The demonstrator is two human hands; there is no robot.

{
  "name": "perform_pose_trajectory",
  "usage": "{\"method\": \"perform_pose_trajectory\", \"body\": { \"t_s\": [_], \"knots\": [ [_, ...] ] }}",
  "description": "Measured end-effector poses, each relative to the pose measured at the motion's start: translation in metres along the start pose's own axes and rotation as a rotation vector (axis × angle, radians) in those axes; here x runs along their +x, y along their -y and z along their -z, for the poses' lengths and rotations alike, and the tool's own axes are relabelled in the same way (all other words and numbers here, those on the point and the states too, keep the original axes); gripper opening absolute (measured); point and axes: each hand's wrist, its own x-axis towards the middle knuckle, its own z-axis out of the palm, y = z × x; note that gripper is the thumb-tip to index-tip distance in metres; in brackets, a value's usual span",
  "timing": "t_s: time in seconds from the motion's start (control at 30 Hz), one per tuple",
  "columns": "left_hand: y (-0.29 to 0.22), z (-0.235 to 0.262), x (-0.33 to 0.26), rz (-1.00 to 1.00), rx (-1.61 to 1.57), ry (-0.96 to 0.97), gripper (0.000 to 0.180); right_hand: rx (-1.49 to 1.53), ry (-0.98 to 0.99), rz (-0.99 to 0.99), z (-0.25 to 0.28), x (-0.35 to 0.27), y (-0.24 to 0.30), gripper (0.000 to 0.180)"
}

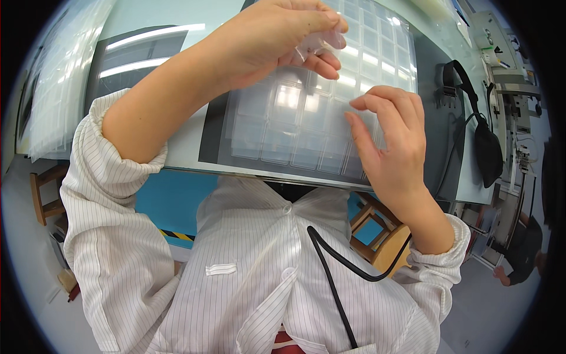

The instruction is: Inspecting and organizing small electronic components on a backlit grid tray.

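Observation:
A sheet of clear plastic with rows of square pockets (277, 138) lies in front of me, over a dark mat (211, 138). Above its far part, my left hand (295, 35) is closed, pinching a small crumpled piece of clear plastic film (312, 46). Whether anything sits inside that film I cannot make out. My right hand (394, 127) hovers over the right side of the pocketed sheet, its thumb and forefinger curved and apart, with nothing visible between them.
More clear pocketed sheets (62, 88) are stacked at the left. On the table's right side rest a black strap with a buckle (451, 88) and a black pouch (488, 150). A wooden stool (389, 251) stands below the edge. Another person (525, 251) is at far right.

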Motion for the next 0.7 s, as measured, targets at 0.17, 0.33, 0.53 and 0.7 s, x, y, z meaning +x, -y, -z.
{"method": "perform_pose_trajectory", "body": {
  "t_s": [0.17,0.33,0.53,0.7],
  "knots": [
    [-0.004,0.007,0.002,0.059,-0.038,-0.044,0.028,-0.012,-0.015,0.061,-0.001,-0.001,-0.003,0.023],
    [-0.004,0.001,0.006,0.023,0.044,-0.093,0.033,-0.018,-0.037,0.007,-0.001,0.002,-0.001,0.019],
    [-0.008,-0.008,-0.003,0.011,0.119,0.158,0.040,0.094,0.014,0.010,0.017,0.012,-0.003,0.012],
    [-0.002,-0.012,-0.002,0.279,0.291,0.227,0.047,0.367,-0.036,-0.073,0.022,0.024,-0.005,0.009]
  ]
}}
